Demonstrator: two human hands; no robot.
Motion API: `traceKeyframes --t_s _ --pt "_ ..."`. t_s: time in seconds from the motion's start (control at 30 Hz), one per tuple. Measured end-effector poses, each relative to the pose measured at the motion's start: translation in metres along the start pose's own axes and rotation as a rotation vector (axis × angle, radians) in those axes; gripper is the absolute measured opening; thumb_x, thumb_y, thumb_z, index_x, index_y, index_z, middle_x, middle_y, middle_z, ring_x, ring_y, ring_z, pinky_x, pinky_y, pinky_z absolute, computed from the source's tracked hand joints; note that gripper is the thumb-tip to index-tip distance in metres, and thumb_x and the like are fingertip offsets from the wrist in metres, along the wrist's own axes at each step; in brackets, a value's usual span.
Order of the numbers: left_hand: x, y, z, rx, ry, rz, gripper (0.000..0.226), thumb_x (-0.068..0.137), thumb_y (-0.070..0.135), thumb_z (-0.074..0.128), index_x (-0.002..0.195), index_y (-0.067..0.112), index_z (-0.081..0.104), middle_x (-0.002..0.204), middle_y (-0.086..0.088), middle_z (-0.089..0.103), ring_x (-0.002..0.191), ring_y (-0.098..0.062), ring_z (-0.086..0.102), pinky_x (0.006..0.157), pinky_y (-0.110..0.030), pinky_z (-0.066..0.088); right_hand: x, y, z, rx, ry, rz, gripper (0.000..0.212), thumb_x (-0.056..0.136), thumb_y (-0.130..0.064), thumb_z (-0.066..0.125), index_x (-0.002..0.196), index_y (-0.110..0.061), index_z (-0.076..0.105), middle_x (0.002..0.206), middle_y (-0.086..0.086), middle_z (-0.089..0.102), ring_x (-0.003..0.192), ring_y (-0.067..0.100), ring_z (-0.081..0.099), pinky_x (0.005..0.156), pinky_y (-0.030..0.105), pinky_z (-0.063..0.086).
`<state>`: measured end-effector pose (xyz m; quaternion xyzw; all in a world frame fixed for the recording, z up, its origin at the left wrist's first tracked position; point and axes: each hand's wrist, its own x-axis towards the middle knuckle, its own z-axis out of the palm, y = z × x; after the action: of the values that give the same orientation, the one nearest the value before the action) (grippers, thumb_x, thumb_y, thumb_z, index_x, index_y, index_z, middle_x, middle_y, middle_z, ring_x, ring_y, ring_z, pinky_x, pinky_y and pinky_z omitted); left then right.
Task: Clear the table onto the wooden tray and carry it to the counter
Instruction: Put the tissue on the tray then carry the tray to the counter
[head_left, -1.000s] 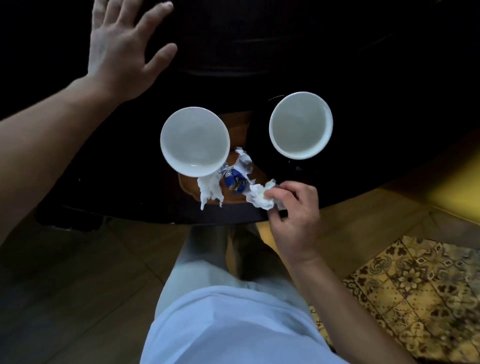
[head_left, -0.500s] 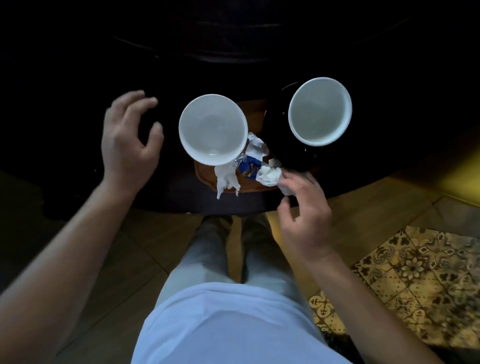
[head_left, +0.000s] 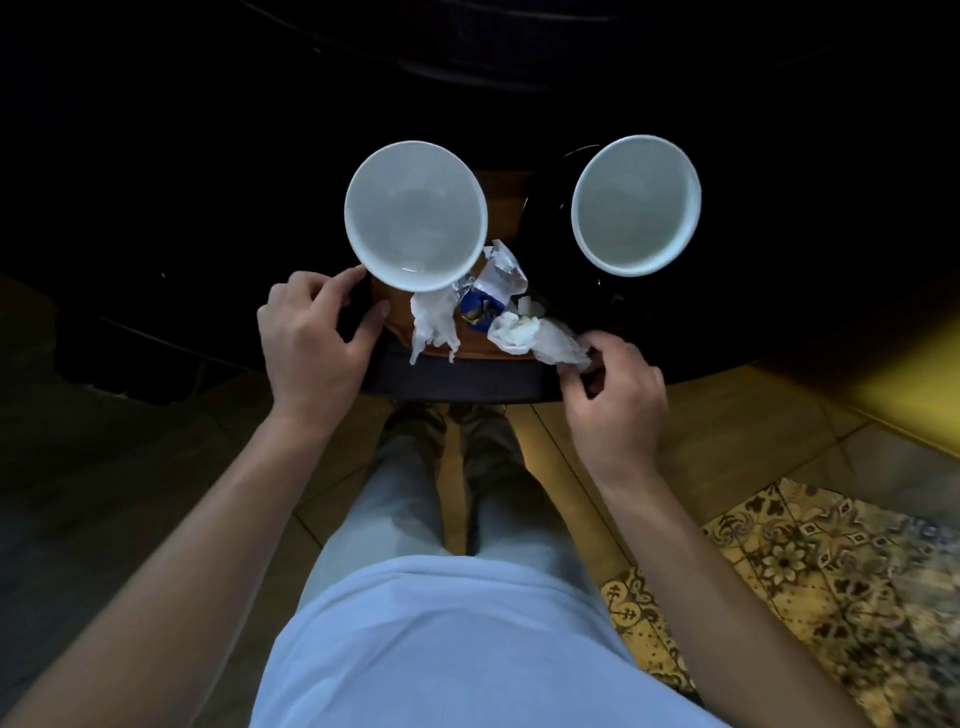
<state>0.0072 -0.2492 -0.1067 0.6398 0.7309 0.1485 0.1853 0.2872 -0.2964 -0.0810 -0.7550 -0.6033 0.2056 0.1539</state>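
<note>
A wooden tray sits at the near edge of a dark table. On it stand two empty white cups, the left cup and the right cup, the right one on a dark saucer. Between them lie a blue wrapper and a torn tissue. My left hand grips the tray's left edge, thumb on the wood, index finger by the left cup. My right hand curls at the tray's near right corner, fingertips pinching the end of a crumpled tissue.
The table's far side is very dark and shows little detail. Below the table edge are my legs and a wooden floor. A patterned yellow rug lies at the lower right.
My left hand has come down from the far left of the table to the tray's left edge. My right hand has slid right along the tray's near edge with the tissue's end.
</note>
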Motion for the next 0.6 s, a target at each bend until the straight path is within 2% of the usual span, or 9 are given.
traceKeyframes --t_s 0.17,0.27,0.37,0.5,0.6 --pt "-0.019 -0.001 0.005 0.015 0.074 0.011 0.043 0.095 0.038 0.071 0.132 0.016 0.07 0.111 -0.013 0.063 0.103 -0.034 0.055 0.088 -0.041 0.039 0.0 0.0 0.0 0.075 0.103 -0.07 0.024 0.084 -0.005 0.076 0.106 -0.006 0.068 0.1 0.007 0.071 0.087 0.026 0.063 0.077 0.04 0.054" --pt "-0.024 -0.001 0.005 0.012 0.078 0.011 0.044 0.095 0.039 0.07 0.133 0.017 0.07 0.113 -0.013 0.063 0.104 -0.034 0.054 0.089 -0.042 0.04 0.0 0.005 0.005 0.049 0.087 -0.065 0.02 0.086 -0.013 0.074 0.105 -0.009 0.072 0.101 0.008 0.069 0.09 0.028 0.061 0.077 0.044 0.054" --pt "-0.021 0.001 0.003 0.012 0.063 0.005 0.045 0.095 0.04 0.07 0.133 0.017 0.07 0.113 -0.014 0.063 0.105 -0.034 0.054 0.089 -0.043 0.042 0.003 0.002 0.005 0.019 0.069 -0.024 0.027 0.089 -0.019 0.069 0.114 -0.012 0.073 0.106 0.009 0.065 0.096 0.028 0.059 0.082 0.044 0.054" --pt "-0.013 0.005 -0.007 -0.084 -0.039 -0.035 0.046 0.095 0.036 0.068 0.135 0.012 0.067 0.11 -0.012 0.063 0.102 -0.029 0.057 0.087 -0.041 0.049 -0.003 0.002 -0.009 0.095 0.051 -0.004 0.039 0.087 -0.019 0.068 0.125 -0.01 0.063 0.116 0.008 0.061 0.104 0.025 0.058 0.086 0.043 0.054" --pt "0.001 0.011 -0.014 -0.203 -0.112 -0.114 0.047 0.095 0.025 0.068 0.14 0.011 0.063 0.109 -0.008 0.069 0.098 -0.023 0.065 0.089 -0.039 0.054 -0.001 0.015 -0.025 0.201 0.116 0.134 0.042 0.087 -0.016 0.063 0.128 -0.011 0.056 0.122 0.003 0.056 0.107 0.02 0.057 0.085 0.043 0.055"
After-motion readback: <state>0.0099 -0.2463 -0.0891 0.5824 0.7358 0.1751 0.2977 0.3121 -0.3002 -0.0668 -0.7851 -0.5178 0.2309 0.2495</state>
